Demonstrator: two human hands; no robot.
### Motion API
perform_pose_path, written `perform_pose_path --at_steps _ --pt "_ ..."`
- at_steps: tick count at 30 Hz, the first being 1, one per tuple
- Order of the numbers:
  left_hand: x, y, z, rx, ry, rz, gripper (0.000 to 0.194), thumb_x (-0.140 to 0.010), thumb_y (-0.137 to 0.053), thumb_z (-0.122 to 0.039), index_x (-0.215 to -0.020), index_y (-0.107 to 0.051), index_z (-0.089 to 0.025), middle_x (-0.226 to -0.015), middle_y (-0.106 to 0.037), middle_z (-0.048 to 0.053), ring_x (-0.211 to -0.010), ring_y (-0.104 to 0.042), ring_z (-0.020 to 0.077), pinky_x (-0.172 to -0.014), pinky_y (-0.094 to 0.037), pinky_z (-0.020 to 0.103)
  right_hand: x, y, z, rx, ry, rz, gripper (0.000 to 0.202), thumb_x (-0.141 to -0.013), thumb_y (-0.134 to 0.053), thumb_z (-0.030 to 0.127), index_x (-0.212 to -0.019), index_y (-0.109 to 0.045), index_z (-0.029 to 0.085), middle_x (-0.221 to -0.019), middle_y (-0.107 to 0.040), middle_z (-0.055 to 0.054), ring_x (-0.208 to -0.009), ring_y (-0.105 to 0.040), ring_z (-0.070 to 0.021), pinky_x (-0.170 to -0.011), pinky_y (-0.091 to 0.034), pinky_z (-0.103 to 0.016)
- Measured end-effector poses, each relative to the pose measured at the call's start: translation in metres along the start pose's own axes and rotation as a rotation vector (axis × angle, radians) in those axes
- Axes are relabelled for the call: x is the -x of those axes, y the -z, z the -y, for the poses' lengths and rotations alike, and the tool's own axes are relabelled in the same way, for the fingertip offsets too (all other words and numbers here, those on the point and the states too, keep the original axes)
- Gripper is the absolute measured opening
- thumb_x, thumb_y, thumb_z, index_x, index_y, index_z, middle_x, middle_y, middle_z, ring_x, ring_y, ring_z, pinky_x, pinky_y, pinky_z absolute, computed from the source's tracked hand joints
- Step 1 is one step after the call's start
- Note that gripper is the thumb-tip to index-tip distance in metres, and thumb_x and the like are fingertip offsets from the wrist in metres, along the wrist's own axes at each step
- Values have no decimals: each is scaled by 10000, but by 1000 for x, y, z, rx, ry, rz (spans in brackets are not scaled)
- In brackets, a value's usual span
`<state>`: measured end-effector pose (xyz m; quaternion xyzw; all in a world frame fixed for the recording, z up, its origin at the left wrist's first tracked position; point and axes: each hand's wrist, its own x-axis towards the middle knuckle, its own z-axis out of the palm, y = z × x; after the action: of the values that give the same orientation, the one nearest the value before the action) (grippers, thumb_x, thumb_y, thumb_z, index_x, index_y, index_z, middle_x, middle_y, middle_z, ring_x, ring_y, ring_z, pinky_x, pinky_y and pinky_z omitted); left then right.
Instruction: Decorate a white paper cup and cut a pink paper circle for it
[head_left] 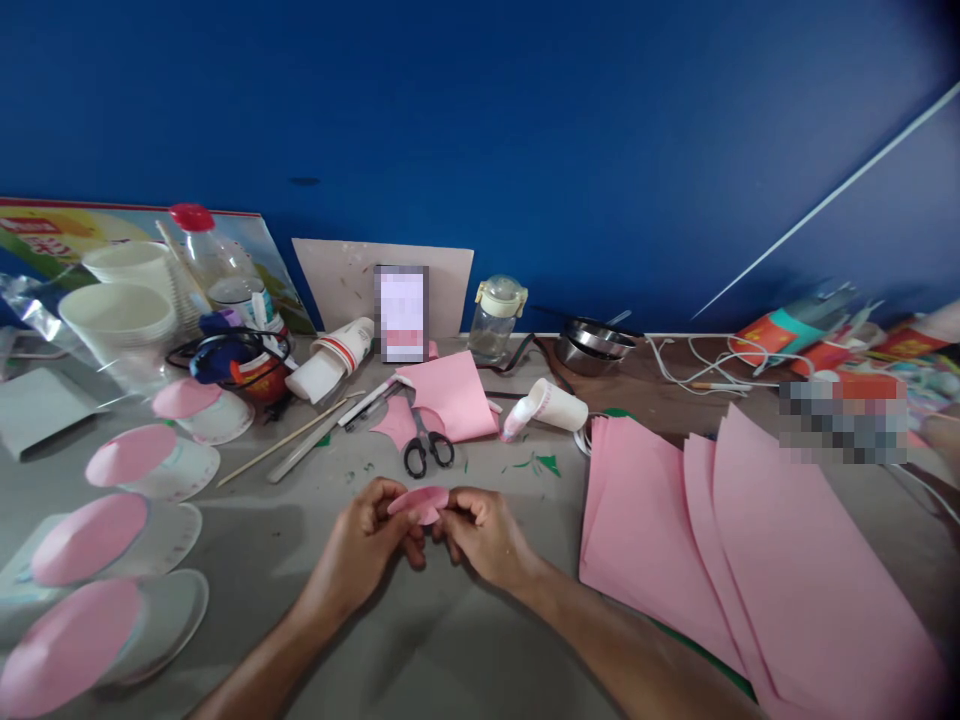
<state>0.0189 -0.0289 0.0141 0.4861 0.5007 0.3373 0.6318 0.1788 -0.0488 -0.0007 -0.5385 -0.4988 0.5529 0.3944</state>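
Between my two hands, above the grey table [300, 620], is a small pink paper piece [421, 503] with a notch at its lower edge. My left hand [371, 535] pinches its left side, and my right hand [484, 530] pinches the right side. Just beyond my fingers lie black-handled scissors [428, 452], their blades over pink paper scraps. A larger pink sheet [454, 395] lies behind them. To the right rests a stack of pink sheets [649, 510].
Several paper cups with pink ovals [90, 540] line the left side. Behind stand stacked cups [120, 320], a red-capped bottle [225, 270], a phone [403, 315] and a glass jar [495, 325]. A cup [559, 405] lies tipped near metal bowls [592, 350]. Sticks [289, 440] lie left of the scissors.
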Motion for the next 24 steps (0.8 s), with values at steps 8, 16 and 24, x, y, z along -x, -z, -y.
perform_pose_path --at_steps 8,16,24 --pt "2 2 -2 -70 79 58 382 -732 -693 -399 -973 -582 -124 -523 -597 -49 -317 -464 78 -339 -341 193 1 1 4 -86 -23 71 136 -740 -530 218 -620 -569 167 -473 -499 52 -377 -416 -65 -390 -309 -184" --pt "3 3 -9 -55 165 107 398 -693 -697 -491 -825 -609 -126 -443 -573 -42 -277 -372 44 -300 -247 159 1 1 6 -99 9 86 175 -756 -581 309 -652 -579 168 -495 -484 56 -398 -402 -63 -406 -312 -190" --pt "4 3 -12 -109 190 81 438 -682 -654 -586 -736 -576 -158 -422 -569 -33 -281 -340 44 -294 -215 157 5 9 12 -130 48 185 289 -765 -629 422 -813 -652 138 -651 -567 5 -507 -431 -79 -471 -332 -206"
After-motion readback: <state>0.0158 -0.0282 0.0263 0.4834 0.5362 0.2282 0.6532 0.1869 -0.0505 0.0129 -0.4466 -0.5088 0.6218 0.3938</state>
